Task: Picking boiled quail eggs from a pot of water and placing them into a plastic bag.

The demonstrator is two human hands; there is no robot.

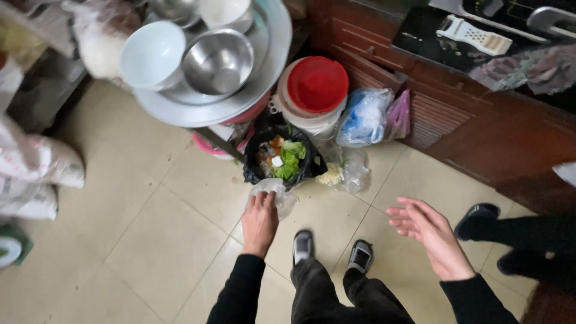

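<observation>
The left hand (260,221) held a clear plastic bag (277,193) in its grip beside the black bin bag (257,174) of vegetable scraps. The right hand (429,233) hovered released, fingers spread, above the floor (162,240)

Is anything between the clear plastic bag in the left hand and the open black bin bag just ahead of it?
Nothing visible. The left hand holds the clear plastic bag right at the near rim of the black bin bag, whose mouth is open.
</observation>
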